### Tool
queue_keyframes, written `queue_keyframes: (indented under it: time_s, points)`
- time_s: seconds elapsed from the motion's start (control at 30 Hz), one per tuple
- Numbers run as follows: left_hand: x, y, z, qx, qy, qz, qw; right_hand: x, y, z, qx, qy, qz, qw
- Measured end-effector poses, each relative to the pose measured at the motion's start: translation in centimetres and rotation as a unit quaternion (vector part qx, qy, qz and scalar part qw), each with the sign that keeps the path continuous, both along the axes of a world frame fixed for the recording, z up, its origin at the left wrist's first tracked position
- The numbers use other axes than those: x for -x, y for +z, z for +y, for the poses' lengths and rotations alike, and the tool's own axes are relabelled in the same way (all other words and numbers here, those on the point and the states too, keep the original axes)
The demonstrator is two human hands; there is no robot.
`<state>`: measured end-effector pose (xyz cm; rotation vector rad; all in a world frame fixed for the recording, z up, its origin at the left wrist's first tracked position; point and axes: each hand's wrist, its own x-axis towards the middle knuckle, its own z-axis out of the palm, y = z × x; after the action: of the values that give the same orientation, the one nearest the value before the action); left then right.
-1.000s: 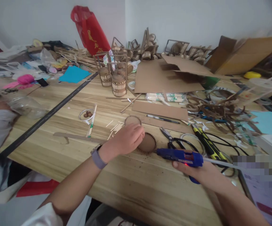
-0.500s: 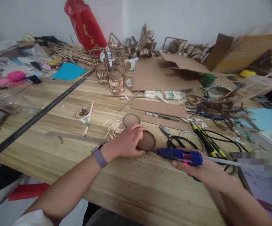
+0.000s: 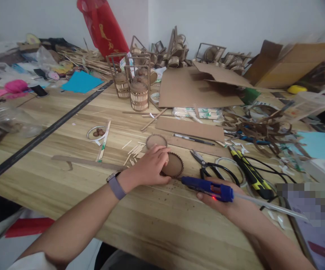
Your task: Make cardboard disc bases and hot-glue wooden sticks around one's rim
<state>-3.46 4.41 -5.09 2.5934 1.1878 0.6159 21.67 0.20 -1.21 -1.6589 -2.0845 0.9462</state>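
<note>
The wooden desk (image 3: 157, 225) is crowded along its far side. An open cardboard box (image 3: 297, 63) lies tipped at the right, and its inside cannot be seen. A red bag (image 3: 104, 28) stands against the wall with its contents hidden. In front of the bag, small slatted baskets (image 3: 139, 96) sit inside stick frames, each closed by a domed lid. A clear jar (image 3: 13, 120) lies at the left edge, too blurred to show what it contains. A white ring (image 3: 96, 132) on the desk encloses a few small brown round pieces. Near the middle, the left hand (image 3: 149, 167) has its fingers curled down on the left part of a fringed cardboard disc (image 3: 175, 165), with the thumb at the disc's near edge. A second disc (image 3: 155, 140) lies just beyond. The right hand (image 3: 230, 206) is closed around the grip of a blue glue gun (image 3: 207, 186), and a red light glows on the gun. Scissors (image 3: 207, 168) lie just behind the gun. Compared with half a second ago, the nozzle has moved left and now almost touches the disc's near rim. The left hand stays on the disc.
</note>
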Motion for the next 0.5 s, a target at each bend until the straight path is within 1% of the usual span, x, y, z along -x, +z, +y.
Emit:
queue_keyframes:
  time_s: [0.13, 0.33, 0.5]
  points:
    - [0.0, 0.0, 0.0, 0.013, -0.007, -0.014, 1.000, -0.1, -0.4, 0.2, -0.016, 0.020, -0.012, 1.000]
    - [0.1, -0.4, 0.3, 0.025, -0.017, -0.051, 0.998, 0.1, -1.0, 0.1, -0.054, 0.060, 0.015, 0.997]
    - [0.1, -0.5, 0.4, 0.028, -0.021, -0.064, 0.997, 0.2, -1.1, 0.1, -0.064, 0.063, 0.005, 0.996]
